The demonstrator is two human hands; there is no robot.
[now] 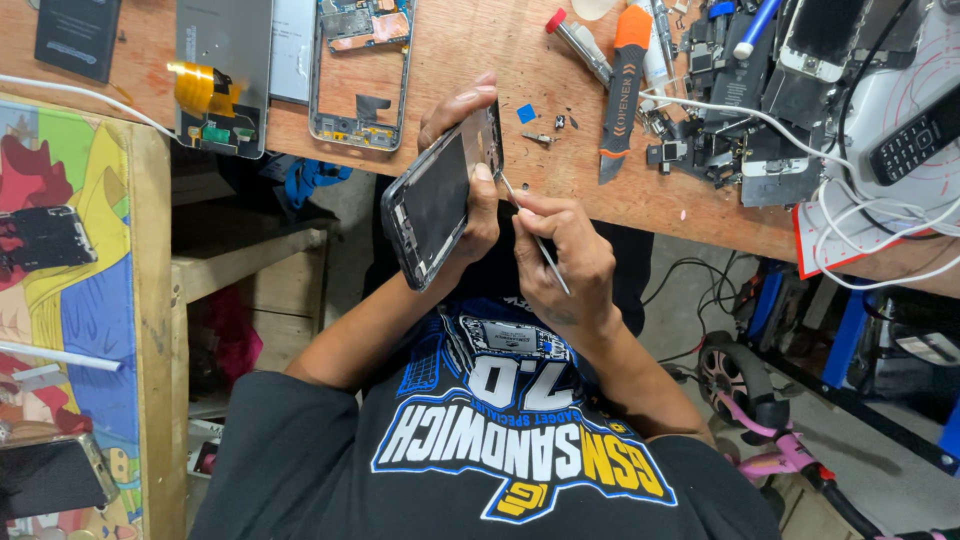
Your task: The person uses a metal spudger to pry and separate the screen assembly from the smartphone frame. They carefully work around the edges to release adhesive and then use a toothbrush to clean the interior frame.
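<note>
your left hand wraps round a dark, flat, rectangular phone body with a metal frame, fingers closed over its upper end and thumb along the near edge, holding it tilted up off the worn brown wooden bench, above your lap and just in front of the bench edge. its long axis runs from upper right by your fingertips down to lower left, with the open face turned toward you. your right hand sits just to the right of and below it, fingers pinched together on one thin metal pick tool, whose shaft slants up and left so that its tip meets the phone's right-hand edge close beside your left thumb. so the working point lies up and to the left of your right grip, and the right hand is the one nearer to it. counting what lies on the bench: one bare phone frame with a circuit board in its top end, one grey back panel with an orange flex cable, one orange and black pry tool, one small blue square scrap, one black keypad handset at the far right, and a heap of dismantled phone parts too jumbled to count. white cables loop across the right side; i cannot tell how many.
</note>
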